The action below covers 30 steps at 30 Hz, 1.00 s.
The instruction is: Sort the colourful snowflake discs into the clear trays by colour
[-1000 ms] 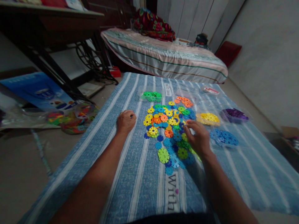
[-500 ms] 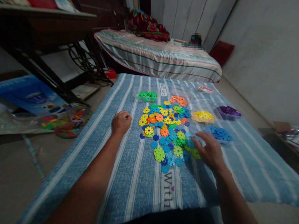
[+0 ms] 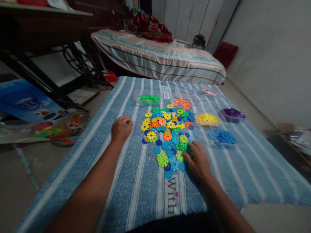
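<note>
Five clear plastic tubs (image 3: 207, 124) hold one colour each, but my multicoloured heap of notched plastic discs (image 3: 167, 137) remains; left hand (image 3: 122, 128) fisted, right hand (image 3: 198, 158) grip open at its right edge.

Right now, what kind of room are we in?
Probably a bedroom at home: there's a bed with a striped cover, bundled floral bedding on it, and what looks like a treadle sewing table on the left.
</note>
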Each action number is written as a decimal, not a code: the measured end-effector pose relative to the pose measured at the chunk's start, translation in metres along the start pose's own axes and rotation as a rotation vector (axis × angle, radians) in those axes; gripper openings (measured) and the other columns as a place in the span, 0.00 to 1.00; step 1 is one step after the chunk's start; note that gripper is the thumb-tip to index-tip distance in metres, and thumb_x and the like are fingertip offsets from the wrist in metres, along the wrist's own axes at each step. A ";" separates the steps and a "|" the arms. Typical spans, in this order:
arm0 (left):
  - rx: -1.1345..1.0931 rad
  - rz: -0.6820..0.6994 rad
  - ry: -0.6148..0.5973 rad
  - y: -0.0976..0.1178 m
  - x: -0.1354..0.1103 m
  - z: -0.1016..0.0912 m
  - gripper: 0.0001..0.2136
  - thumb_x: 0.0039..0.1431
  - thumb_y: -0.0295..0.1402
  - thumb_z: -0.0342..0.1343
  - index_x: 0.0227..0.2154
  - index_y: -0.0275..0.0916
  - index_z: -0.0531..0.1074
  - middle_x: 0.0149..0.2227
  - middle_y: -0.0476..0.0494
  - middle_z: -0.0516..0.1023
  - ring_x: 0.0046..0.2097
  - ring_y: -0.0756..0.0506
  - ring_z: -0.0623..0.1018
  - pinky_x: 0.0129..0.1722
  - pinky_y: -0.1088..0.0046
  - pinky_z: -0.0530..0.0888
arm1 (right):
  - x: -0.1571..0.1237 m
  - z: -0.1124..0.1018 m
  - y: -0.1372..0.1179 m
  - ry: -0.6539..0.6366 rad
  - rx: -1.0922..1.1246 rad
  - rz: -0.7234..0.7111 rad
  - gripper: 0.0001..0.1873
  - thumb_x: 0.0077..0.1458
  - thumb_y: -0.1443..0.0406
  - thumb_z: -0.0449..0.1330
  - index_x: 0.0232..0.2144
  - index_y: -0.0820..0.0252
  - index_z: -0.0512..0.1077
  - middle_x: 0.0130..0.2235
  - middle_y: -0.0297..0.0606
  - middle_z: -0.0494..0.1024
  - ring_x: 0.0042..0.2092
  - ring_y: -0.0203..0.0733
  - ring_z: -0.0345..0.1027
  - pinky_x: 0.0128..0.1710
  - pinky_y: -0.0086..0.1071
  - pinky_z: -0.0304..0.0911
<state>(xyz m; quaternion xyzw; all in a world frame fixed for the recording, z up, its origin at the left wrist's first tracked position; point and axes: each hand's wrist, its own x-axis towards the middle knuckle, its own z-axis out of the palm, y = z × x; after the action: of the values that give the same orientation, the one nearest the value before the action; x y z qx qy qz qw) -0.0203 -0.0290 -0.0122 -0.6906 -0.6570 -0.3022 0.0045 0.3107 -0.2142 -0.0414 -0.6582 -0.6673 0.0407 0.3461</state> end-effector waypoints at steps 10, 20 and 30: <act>-0.079 0.002 -0.010 0.005 -0.013 -0.003 0.09 0.54 0.34 0.51 0.29 0.39 0.76 0.44 0.40 0.82 0.49 0.41 0.78 0.55 0.66 0.72 | 0.002 -0.002 0.000 0.048 0.229 0.048 0.21 0.57 0.53 0.58 0.47 0.58 0.75 0.54 0.49 0.73 0.57 0.56 0.65 0.59 0.55 0.60; -0.135 0.043 -0.041 0.011 -0.020 -0.004 0.09 0.54 0.37 0.52 0.29 0.40 0.75 0.42 0.41 0.81 0.48 0.41 0.79 0.54 0.67 0.72 | 0.012 -0.025 -0.004 0.088 0.737 0.352 0.16 0.58 0.54 0.60 0.43 0.52 0.80 0.47 0.39 0.80 0.51 0.49 0.71 0.57 0.48 0.62; -0.115 0.037 -0.077 0.012 -0.020 -0.007 0.09 0.53 0.36 0.52 0.28 0.40 0.75 0.44 0.41 0.81 0.49 0.41 0.78 0.55 0.66 0.71 | 0.017 -0.027 -0.004 0.077 1.045 0.538 0.16 0.55 0.52 0.63 0.38 0.56 0.81 0.43 0.41 0.82 0.46 0.48 0.75 0.51 0.45 0.67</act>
<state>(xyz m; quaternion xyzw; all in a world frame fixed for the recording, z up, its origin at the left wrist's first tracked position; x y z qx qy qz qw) -0.0109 -0.0517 -0.0103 -0.7129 -0.6254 -0.3124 -0.0551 0.3228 -0.2104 -0.0126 -0.5475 -0.3555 0.4267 0.6259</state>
